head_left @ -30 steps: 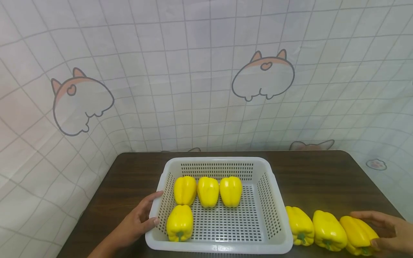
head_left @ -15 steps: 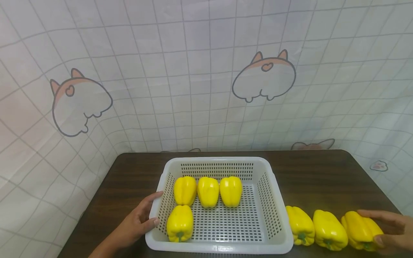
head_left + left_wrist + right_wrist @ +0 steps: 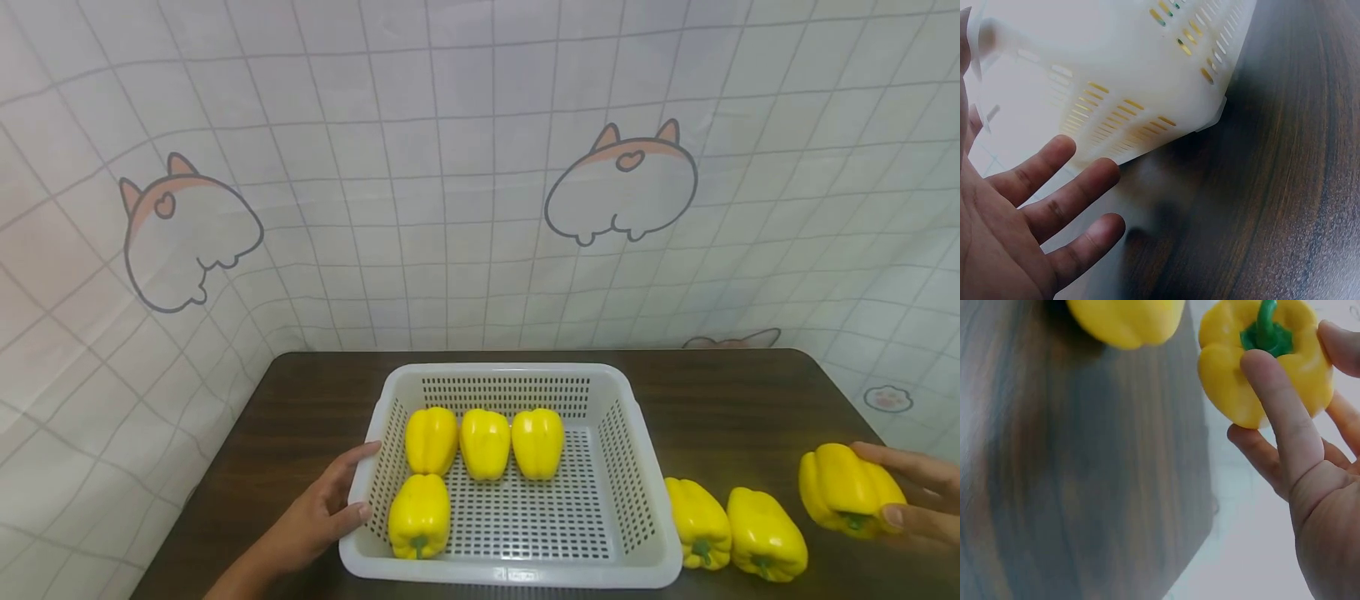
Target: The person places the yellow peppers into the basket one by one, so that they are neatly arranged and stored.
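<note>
Lifted since the frame half a second earlier, the held pepper [image 3: 851,490] now hangs above the right side of the table [image 3: 735,417], apart from the two loose peppers [image 3: 767,535] it lay beside. Right hand [image 3: 928,498]: thumb and fingers grip this yellow pepper from its right side; the right-wrist view shows its green stem [image 3: 1266,325] between thumb and fingertips. Loose peppers: side by side, just right of the white perforated basket [image 3: 510,576]. Basket peppers [image 3: 483,447]: four in all, three in a row toward the far wall, the fourth in front of the leftmost. Left hand [image 3: 318,510]: spread wide at the basket's left rim, three fingers extended outside the wall, as the left-wrist view shows. Behind: a grid-patterned backdrop [image 3: 465,208] with cartoon animal outlines.
</note>
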A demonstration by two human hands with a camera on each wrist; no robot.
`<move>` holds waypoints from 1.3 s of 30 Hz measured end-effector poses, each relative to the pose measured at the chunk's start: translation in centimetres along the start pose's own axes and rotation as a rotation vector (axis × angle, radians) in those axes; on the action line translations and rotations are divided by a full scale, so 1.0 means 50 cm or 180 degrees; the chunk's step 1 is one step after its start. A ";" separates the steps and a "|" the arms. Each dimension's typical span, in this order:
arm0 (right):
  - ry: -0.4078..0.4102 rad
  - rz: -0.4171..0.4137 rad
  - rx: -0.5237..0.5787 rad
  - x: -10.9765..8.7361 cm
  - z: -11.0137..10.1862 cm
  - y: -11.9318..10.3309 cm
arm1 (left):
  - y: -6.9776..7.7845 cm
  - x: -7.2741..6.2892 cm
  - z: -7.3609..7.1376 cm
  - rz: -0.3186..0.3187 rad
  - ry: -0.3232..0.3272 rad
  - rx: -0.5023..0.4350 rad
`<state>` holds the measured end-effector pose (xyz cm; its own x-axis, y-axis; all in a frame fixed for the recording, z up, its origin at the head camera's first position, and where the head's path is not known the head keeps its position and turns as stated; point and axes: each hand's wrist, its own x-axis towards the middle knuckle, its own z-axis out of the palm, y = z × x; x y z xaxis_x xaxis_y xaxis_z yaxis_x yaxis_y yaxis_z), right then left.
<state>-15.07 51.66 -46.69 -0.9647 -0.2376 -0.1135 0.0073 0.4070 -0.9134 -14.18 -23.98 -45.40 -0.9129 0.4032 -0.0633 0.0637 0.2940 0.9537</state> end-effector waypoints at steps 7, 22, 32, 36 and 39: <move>0.0050 -0.0312 -0.0070 0.014 0.032 -0.083 | 0.000 0.003 -0.003 0.0084 -0.0022 0.0014; 0.0090 -0.0541 -0.0364 0.030 0.104 -0.213 | 0.001 0.004 -0.004 0.0123 -0.0028 0.0058; -0.0128 -0.0401 -0.0610 0.046 0.152 -0.280 | -0.003 0.003 -0.003 0.0089 -0.0026 0.0035; -0.0258 -0.0411 -0.0565 0.045 0.172 -0.299 | -0.001 0.001 -0.001 0.0061 -0.0041 0.0024; -0.0271 -0.0402 -0.0568 0.045 0.186 -0.312 | -0.001 0.000 -0.001 0.0038 -0.0041 0.0023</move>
<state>-14.89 36.58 -36.31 -0.9292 -0.3671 -0.0421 -0.1662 0.5170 -0.8397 -14.17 -24.03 -45.43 -0.9068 0.4179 -0.0556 0.0777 0.2953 0.9523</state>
